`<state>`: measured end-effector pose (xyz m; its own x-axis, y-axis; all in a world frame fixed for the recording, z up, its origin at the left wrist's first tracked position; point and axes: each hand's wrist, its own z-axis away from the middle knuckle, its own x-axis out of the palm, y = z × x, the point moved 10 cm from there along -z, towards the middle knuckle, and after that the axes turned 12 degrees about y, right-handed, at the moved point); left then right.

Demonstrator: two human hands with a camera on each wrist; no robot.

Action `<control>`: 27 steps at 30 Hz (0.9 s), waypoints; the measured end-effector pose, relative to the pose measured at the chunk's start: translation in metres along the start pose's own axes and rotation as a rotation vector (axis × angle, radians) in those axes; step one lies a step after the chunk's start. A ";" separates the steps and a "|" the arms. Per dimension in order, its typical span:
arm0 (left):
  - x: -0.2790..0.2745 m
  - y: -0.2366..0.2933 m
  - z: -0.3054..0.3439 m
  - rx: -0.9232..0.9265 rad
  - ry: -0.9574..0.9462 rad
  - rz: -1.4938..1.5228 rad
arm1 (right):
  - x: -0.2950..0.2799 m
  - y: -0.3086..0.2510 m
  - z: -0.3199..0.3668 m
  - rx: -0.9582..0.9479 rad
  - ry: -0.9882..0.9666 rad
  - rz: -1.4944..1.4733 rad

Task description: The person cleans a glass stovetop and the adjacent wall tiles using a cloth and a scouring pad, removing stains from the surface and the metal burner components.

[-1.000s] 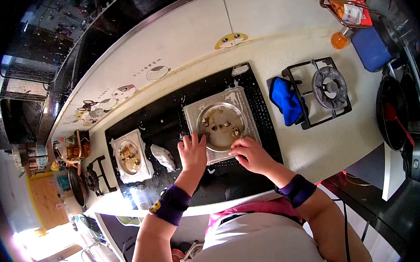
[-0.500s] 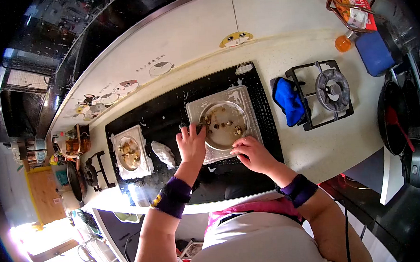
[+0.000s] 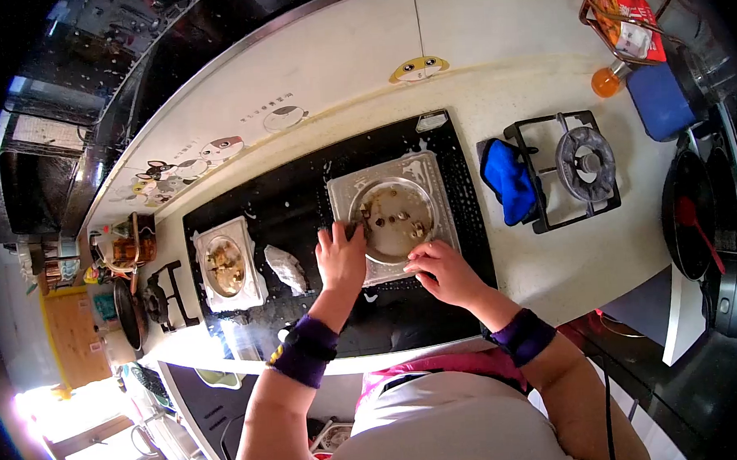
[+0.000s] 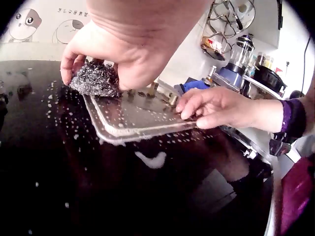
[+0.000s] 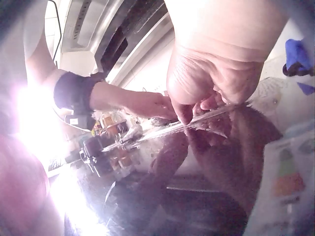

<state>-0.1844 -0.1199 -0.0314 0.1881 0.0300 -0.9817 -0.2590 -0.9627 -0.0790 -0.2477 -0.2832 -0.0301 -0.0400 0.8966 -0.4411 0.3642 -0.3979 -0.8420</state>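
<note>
A square metal stove plate with a round opening lies soapy on the black glass cooktop. In the left wrist view my left hand grips a steel wool scourer and holds it against the plate's left edge. My right hand has its thumb and curled fingers pinching the near right edge of the same plate. Small dark metal bits show inside the round opening. In the right wrist view the right palm hides part of the grip.
A smaller soapy square plate lies to the left, with a crumpled whitish cloth beside it. Right of the cooktop are a blue cloth and a pan support with burner. A black pan stands far right.
The left hand has shifted slightly right and down along the plate's left edge with the scourer. The right hand keeps its place on the plate's edge.
</note>
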 end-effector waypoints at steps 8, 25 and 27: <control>-0.012 0.028 0.030 0.096 0.067 0.132 | -0.001 0.001 -0.001 0.006 -0.004 -0.009; 0.000 0.061 0.009 0.179 0.075 -0.009 | -0.002 0.000 -0.002 0.014 0.005 -0.003; 0.001 0.063 0.010 0.122 0.082 -0.005 | -0.002 0.001 -0.003 0.019 -0.004 -0.005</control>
<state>-0.2100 -0.1773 -0.0393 0.2652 0.0079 -0.9642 -0.3697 -0.9227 -0.1092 -0.2443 -0.2846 -0.0292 -0.0457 0.8978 -0.4380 0.3467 -0.3969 -0.8498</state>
